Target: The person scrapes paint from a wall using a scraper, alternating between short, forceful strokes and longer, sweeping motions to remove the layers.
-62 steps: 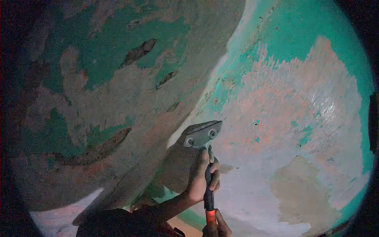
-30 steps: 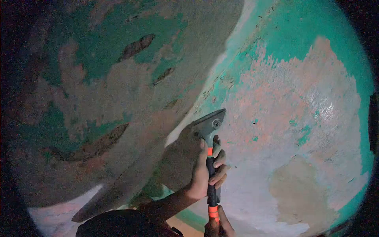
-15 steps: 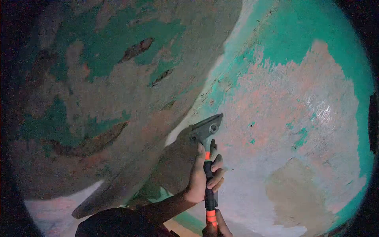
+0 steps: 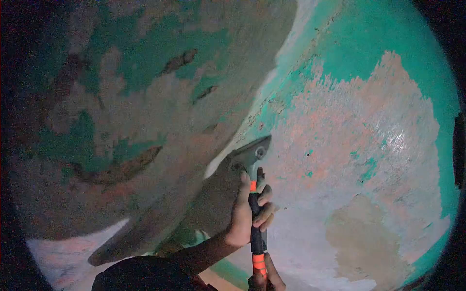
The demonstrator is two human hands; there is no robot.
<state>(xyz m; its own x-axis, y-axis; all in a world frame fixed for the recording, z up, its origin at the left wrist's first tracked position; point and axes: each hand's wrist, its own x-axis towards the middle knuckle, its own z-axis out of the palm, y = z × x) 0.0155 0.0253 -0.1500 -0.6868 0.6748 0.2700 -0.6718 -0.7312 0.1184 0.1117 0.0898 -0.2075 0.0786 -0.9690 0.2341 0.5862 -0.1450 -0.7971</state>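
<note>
A scraper point(image 4: 257, 242) with a black and orange handle and a wide blade head stands nearly upright against a wall of patchy green paint. My left hand point(image 4: 242, 213) is wrapped round the upper part of its handle, just below the head. Lower down, at the bottom edge of the view, my right hand point(image 4: 273, 279) grips the orange-banded end of the handle; part of this hand is cut off by the frame. The blade edge lies at the wall point(image 4: 340, 126), where pinkish-grey bare patches show amid the green.
A dark shadow covers the left part of the wall, with several rough gouges there. A beige patch point(image 4: 361, 237) shows at the lower right. My dark sleeve point(image 4: 141, 274) is at the bottom left.
The scraper head and my left hand have shifted slightly up and to the left. Both hands keep their hold, and the shadow's inner markings have moved a little rightward.
</note>
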